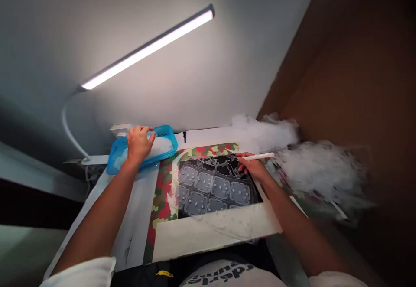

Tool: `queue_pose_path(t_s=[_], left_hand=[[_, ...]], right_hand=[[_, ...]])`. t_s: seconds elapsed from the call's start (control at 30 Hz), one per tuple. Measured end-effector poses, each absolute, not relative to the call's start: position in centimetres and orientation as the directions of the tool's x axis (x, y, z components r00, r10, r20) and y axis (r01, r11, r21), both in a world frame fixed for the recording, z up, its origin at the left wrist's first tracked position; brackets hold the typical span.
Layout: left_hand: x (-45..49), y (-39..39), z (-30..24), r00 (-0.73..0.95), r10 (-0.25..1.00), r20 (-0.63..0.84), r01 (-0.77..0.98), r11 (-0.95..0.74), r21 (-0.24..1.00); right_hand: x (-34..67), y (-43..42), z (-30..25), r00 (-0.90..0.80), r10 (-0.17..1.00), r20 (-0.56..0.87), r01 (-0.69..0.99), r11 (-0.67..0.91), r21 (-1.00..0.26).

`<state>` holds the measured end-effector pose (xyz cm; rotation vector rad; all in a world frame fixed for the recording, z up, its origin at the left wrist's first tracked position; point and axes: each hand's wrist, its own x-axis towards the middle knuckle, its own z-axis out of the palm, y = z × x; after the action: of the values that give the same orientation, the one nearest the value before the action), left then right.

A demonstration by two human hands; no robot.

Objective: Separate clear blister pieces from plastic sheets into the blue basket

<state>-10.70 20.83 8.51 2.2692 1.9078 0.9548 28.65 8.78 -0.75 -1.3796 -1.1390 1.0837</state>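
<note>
My left hand [139, 143] reaches into a blue plastic basket [169, 132] at the far left of the table, fingers curled over the pale clear pieces inside. My right hand [251, 167] holds a thin white stick-like tool [261, 156] and rests on a black sheet [214, 183]. The sheet carries rows of clear rounded-square stickers and lies on a camouflage-patterned mat [162, 187]. A loose strip of clear film curls over the sheet's top.
A heap of clear film scraps [312, 165] piles up on the right against a brown cardboard wall [351, 83]. A lit bar lamp [149, 46] hangs over the table. White paper [211, 230] covers the sheet's near edge.
</note>
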Motion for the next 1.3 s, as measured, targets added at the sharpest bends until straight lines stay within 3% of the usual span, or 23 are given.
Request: queue_pose_path(t_s=[0.1,0.2,0.43,0.63,0.73,0.83,0.9,1.0,1.1,1.23,1.3], left_hand=[[-5.4,18.7,4.1,0.47,0.801,0.371,0.775,-0.575,0.261],[-0.7,16.4,0.4,0.626,0.741,0.244,0.728,-0.667,0.158],[1.2,18.2,0.9,0.532,0.823,0.197,0.829,-0.554,0.076],[2.8,18.5,3.4,0.414,0.881,0.228,0.901,-0.433,0.037],[4.6,14.3,2.1,0.549,0.802,0.235,0.821,-0.57,0.029],[5.2,10.5,-0.4,0.785,0.588,0.194,0.584,-0.807,0.083],[4.8,9.9,-1.6,0.815,0.56,0.15,0.548,-0.829,0.116],[4.1,11.4,-1.8,0.776,0.621,0.113,0.61,-0.784,0.117],[4.1,12.0,-1.1,0.759,0.622,0.193,0.62,-0.781,0.082],[4.4,8.9,-0.8,0.888,0.41,0.207,0.396,-0.912,0.106],[4.3,7.1,-1.0,0.91,0.379,0.168,0.355,-0.921,0.157]], right_hand=[[29.2,8.3,-1.5,0.114,0.99,-0.088,0.064,-0.096,-0.993],[29.5,9.1,-2.4,0.153,0.987,-0.049,0.096,-0.064,-0.993],[32.5,14.0,-2.6,0.358,0.923,0.143,0.25,0.053,-0.967],[33.9,15.4,-0.6,0.29,0.925,0.245,0.348,0.136,-0.928],[34.2,13.4,0.7,0.252,0.924,0.289,0.403,0.172,-0.899],[33.2,9.8,1.4,0.133,0.944,0.301,0.424,0.22,-0.879],[31.9,7.0,1.4,-0.076,0.973,0.22,0.404,0.231,-0.885],[30.1,3.8,1.0,-0.302,0.944,0.132,0.46,0.265,-0.848],[29.5,2.5,0.5,-0.342,0.928,0.145,0.51,0.313,-0.801],[29.8,2.3,0.1,-0.373,0.91,0.182,0.524,0.368,-0.768],[29.9,2.4,0.2,-0.391,0.903,0.177,0.526,0.377,-0.762]])
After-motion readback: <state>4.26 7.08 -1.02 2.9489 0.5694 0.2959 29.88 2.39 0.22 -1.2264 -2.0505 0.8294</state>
